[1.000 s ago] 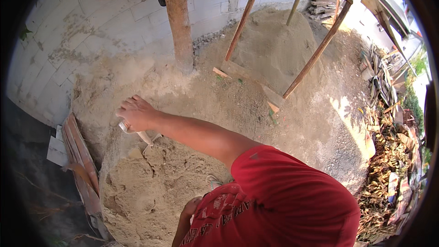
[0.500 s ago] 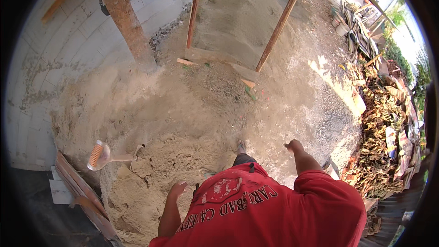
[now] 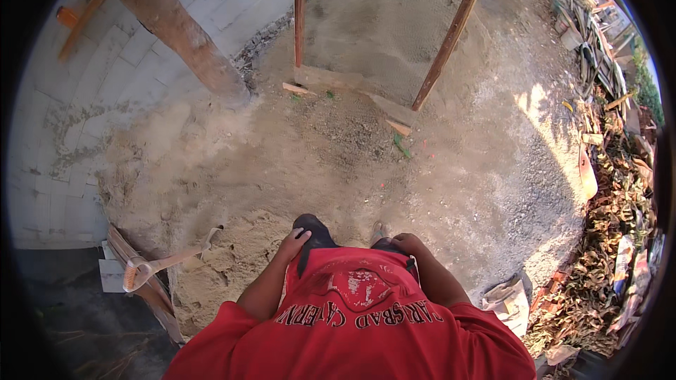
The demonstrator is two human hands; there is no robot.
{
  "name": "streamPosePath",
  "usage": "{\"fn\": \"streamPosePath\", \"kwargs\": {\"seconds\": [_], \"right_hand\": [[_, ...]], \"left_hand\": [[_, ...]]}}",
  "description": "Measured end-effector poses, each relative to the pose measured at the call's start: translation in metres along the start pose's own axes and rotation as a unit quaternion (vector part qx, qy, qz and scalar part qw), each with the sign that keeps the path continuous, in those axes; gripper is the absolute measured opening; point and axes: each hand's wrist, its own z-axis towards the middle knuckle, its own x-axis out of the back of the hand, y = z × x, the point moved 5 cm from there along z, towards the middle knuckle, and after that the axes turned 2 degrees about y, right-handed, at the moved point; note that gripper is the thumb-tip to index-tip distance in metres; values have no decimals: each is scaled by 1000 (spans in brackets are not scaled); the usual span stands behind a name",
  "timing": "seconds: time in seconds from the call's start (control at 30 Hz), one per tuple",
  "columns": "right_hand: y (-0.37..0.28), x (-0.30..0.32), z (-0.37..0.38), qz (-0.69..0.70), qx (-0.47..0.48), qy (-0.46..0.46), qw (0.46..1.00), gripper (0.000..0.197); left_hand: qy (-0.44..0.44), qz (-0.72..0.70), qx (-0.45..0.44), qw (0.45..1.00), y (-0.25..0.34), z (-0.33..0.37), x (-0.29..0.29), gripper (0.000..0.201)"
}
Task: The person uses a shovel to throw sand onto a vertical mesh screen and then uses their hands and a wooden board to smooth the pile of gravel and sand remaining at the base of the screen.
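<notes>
My left hand (image 3: 292, 245) lies flat on my dark trouser leg (image 3: 315, 233), holding nothing. My right hand (image 3: 408, 243) rests on the other leg beside my red shirt (image 3: 352, 317), also with nothing in it. A shovel (image 3: 165, 264) with a pale shaft and a D-shaped grip stands stuck in the sand pile (image 3: 218, 274) to my left. It is about an arm's length from my left hand, and nobody is touching it.
A thick wooden post (image 3: 176, 24) leans against the block wall (image 3: 49, 141). Two slanted wooden props (image 3: 451, 35) stand on a board ahead, in front of a larger sand heap (image 3: 380, 14). Scrap wood and dry debris (image 3: 612, 190) line the right. A sack (image 3: 508, 302) lies at lower right.
My left hand let go of the shovel grip and came back to my leg. The right arm, stretched out to the side, also came in. The shovel stays standing in the sand.
</notes>
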Motion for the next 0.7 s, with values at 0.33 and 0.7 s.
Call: {"fn": "streamPosePath", "kwargs": {"seconds": [0.33, 0.7], "right_hand": [[26, 166, 110, 45, -100, 176, 978, 67], [73, 89, 218, 278, -357, 265, 852, 85]], "left_hand": [[23, 57, -28, 998, 122, 128, 65, 85], [-81, 321, 83, 940, 163, 523, 243, 69]]}}
